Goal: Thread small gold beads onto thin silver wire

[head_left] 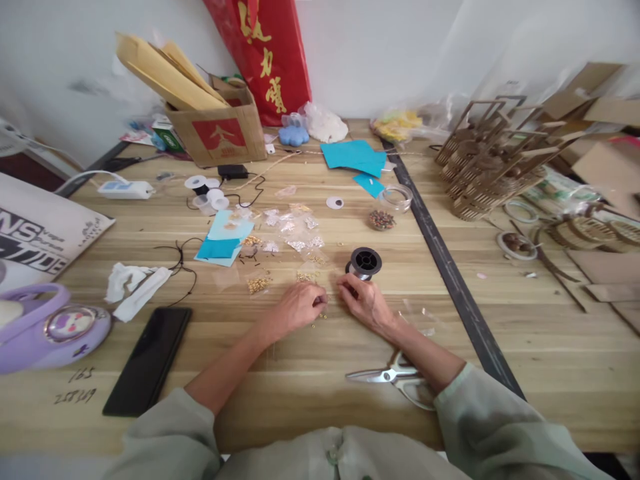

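Observation:
My left hand [300, 305] is closed in a pinch over the table, beside several small gold beads [323, 317]. Whatever lies between its fingertips is too small to make out. Facing it, my right hand [369, 303] also has its fingers drawn together, and what they hold is hidden. Just beyond the right hand stands a black spool [365, 261] with thin pale line or wire on it, partly covered by the fingers. Piles of gold beads [258, 285] lie beyond and to the left of my left hand. Scissors [383, 376] rest near my right forearm.
A black phone [149, 360] and a purple handled object [60, 327] are at left. Small bags of silvery pieces [299, 230] and blue sheets [219, 249] lie ahead. A dish of dark beads [382, 220] sits beyond the spool. Woven baskets [480, 167] stand at right.

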Action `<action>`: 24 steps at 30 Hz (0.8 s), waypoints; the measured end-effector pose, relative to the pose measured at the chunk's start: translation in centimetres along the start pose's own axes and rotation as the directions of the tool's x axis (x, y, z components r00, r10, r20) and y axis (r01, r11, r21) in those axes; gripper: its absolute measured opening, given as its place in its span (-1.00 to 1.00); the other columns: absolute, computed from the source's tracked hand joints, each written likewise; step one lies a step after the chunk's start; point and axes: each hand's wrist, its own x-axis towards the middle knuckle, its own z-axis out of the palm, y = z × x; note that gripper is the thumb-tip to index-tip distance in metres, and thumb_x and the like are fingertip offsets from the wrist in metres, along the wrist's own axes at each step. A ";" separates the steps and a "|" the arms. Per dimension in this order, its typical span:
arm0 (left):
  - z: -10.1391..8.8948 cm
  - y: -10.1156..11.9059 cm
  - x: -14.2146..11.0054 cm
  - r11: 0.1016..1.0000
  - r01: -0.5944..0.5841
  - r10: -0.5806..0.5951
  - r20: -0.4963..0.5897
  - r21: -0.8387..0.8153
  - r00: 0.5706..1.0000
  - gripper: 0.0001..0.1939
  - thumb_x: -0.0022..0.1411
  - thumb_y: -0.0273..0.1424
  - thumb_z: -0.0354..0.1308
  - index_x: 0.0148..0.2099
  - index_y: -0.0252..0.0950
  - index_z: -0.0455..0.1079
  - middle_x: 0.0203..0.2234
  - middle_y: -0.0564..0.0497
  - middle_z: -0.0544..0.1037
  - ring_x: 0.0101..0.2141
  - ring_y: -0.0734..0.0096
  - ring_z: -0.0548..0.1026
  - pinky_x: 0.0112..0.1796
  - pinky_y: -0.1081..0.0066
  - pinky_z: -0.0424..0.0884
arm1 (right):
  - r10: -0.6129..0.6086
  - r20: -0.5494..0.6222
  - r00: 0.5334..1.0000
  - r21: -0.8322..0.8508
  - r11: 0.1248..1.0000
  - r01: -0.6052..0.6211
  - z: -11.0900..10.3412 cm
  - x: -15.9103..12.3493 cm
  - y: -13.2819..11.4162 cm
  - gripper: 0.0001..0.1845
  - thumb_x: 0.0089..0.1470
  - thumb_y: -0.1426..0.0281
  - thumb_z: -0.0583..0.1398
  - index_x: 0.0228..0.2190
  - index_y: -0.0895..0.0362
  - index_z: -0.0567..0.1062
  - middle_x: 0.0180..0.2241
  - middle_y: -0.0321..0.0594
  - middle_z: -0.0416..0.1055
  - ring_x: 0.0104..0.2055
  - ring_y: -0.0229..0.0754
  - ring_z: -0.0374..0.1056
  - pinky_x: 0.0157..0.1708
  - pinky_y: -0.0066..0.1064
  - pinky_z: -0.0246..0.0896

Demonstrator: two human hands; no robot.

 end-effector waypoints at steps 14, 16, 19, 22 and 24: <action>-1.9 -0.5 -0.8 0.851 0.101 -0.124 -0.011 -0.516 0.992 -0.88 0.17 -0.49 0.02 -0.22 -0.30 0.32 -0.57 0.09 0.49 -0.53 0.51 0.42 -0.42 0.49 0.34 | 0.019 0.021 1.000 -0.006 1.000 -0.019 -0.2 0.0 -0.1 -0.85 0.13 0.45 0.05 -0.32 0.15 0.43 -0.50 -0.25 0.42 -0.52 -0.28 0.29 -0.47 -0.51 0.11; -1.4 -0.3 -1.3 0.931 0.110 -0.138 -0.056 -0.347 0.989 -0.83 0.15 -0.55 -0.02 -0.26 -0.29 0.37 -0.54 0.08 0.49 -0.51 0.50 0.42 -0.41 0.49 0.33 | 0.026 0.022 0.999 -0.011 1.000 -0.026 -0.1 0.0 0.0 -0.85 0.12 0.45 0.06 -0.32 0.14 0.43 -0.51 -0.25 0.42 -0.52 -0.27 0.29 -0.47 -0.50 0.11; -0.4 0.0 -1.9 0.974 0.123 -0.140 -0.084 -0.189 0.987 -0.82 0.08 -0.60 0.01 -0.36 -0.31 0.41 -0.50 0.04 0.51 -0.48 0.47 0.41 -0.40 0.47 0.31 | 0.029 0.024 0.999 -0.010 1.000 -0.029 -0.1 0.0 0.0 -0.85 0.13 0.44 0.06 -0.31 0.14 0.43 -0.51 -0.25 0.42 -0.52 -0.26 0.30 -0.47 -0.50 0.12; 0.8 0.2 -2.0 0.987 0.106 -0.122 -0.137 -0.117 0.983 -0.94 0.06 -0.51 0.14 -0.45 -0.33 0.39 -0.52 0.02 0.48 -0.48 0.46 0.40 -0.41 0.46 0.31 | 0.024 0.024 0.999 0.003 1.000 -0.025 -0.1 0.0 0.1 -0.84 0.13 0.43 0.05 -0.30 0.13 0.43 -0.50 -0.25 0.43 -0.51 -0.26 0.31 -0.46 -0.50 0.13; 1.5 0.3 -2.0 0.990 0.100 -0.114 -0.159 -0.095 0.981 -0.87 0.06 -0.40 0.22 -0.47 -0.33 0.37 -0.52 0.02 0.46 -0.48 0.45 0.39 -0.41 0.45 0.32 | 0.023 0.023 0.999 0.005 1.000 -0.024 -0.1 0.0 0.1 -0.84 0.13 0.44 0.05 -0.30 0.13 0.43 -0.50 -0.25 0.43 -0.51 -0.26 0.31 -0.46 -0.50 0.13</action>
